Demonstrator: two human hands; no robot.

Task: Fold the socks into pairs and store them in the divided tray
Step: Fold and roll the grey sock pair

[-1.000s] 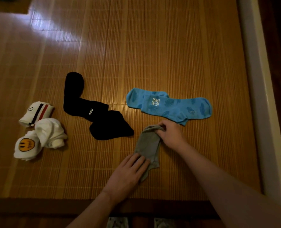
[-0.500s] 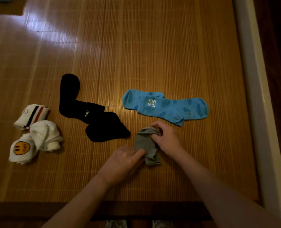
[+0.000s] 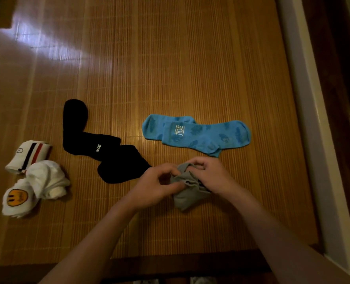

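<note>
White socks [image 3: 36, 177] lie far left, black socks [image 3: 100, 148] next; left hand [image 3: 155, 187] and right hand [image 3: 213, 177] pinch the grey socks [image 3: 187, 191] bunched on the mat [image 3: 190, 58]; a loose cuff could unroll; no tray visible.

The bamboo mat [image 3: 170, 68] is showing fine ribbed slats with a glossy sheen, glaring white at upper left. The grey sock [image 3: 187, 193] is looking like soft matt knit cloth (crumpled). The blue socks [image 3: 198, 134], black socks [image 3: 100, 144] and white socks [image 3: 44, 179] are also appearing matt, woven.
</note>
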